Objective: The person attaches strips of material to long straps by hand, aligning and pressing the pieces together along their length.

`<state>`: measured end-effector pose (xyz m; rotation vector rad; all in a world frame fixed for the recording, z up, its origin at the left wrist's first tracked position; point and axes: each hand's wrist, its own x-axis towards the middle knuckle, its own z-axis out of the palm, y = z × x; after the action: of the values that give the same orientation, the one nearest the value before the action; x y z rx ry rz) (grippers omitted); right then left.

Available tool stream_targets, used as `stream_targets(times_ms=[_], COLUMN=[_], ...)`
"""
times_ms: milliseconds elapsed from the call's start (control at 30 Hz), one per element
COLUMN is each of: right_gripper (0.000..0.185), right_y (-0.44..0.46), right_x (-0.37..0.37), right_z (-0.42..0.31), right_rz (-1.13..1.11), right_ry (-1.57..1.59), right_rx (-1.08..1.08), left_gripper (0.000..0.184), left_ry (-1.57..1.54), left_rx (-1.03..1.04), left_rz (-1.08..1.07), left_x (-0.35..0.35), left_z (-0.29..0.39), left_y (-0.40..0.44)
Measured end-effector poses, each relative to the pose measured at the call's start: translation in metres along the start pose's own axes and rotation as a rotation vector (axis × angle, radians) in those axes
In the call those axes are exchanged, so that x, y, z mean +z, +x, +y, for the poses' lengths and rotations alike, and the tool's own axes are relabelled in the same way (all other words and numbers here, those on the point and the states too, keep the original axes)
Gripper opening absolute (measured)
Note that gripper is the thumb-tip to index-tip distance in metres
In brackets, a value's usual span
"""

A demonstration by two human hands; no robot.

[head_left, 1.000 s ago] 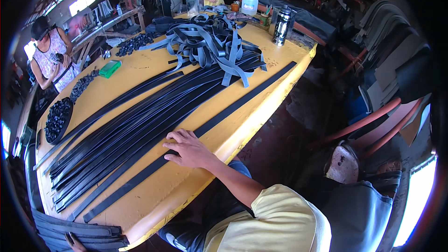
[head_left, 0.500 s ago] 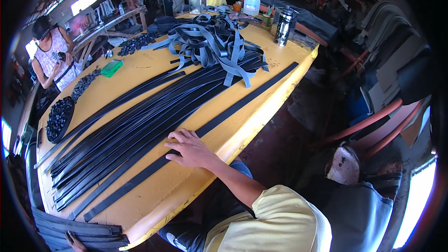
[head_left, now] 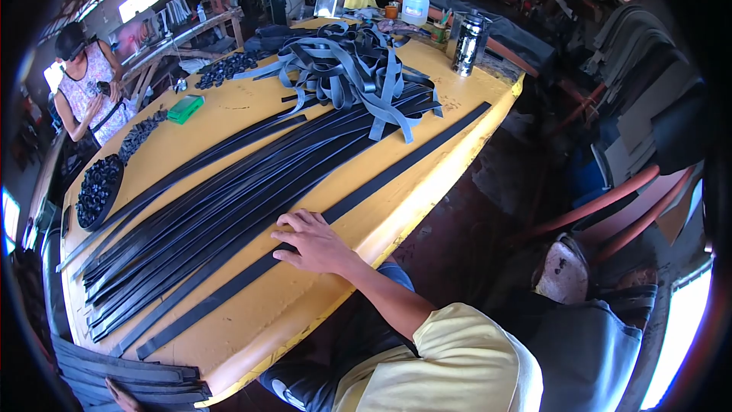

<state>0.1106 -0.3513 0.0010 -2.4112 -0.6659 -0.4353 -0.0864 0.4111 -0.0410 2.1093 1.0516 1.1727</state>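
A long black leather-like strap (head_left: 412,166) lies along the near side of the yellow table (head_left: 229,370). Across its middle rests my right hand (head_left: 314,244), palm down with the fingers spread. Beside it runs a bundle of similar black straps (head_left: 221,191). At the bottom left, only part of my left hand (head_left: 122,395) shows, with its fingers stretched out against a stack of dark straps (head_left: 130,372) hanging by the table's end. A tangled heap of grey-black straps (head_left: 343,69) covers the far part of the bundle.
A dark bowl of small black pieces (head_left: 99,191) and a green box (head_left: 185,109) stand on the left side. Toward the far end are a dark bottle (head_left: 467,46) and a white jug (head_left: 415,4). People (head_left: 95,84) stand left and at the far end.
The view has shifted slightly. My right hand stays on the strap, while my left hand has moved slightly lower at the frame edge. The far person's metal can is more tilted.
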Motion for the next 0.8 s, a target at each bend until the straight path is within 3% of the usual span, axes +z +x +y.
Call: stream_targets(times_ms=[567, 800], right_gripper=[0.044, 0.044], right_y=[0.000, 0.000], right_x=[-0.001, 0.001], right_z=[0.000, 0.001], right_rz=[-0.022, -0.013], right_ry=[-0.005, 0.004], right_rx=[0.015, 0.008], left_gripper=[0.047, 0.052], left_ry=[0.115, 0.253], left_rx=[-0.017, -0.070], left_rz=[0.125, 0.189], left_x=[-0.010, -0.011], left_z=[-0.013, 0.014], left_y=[0.001, -0.015])
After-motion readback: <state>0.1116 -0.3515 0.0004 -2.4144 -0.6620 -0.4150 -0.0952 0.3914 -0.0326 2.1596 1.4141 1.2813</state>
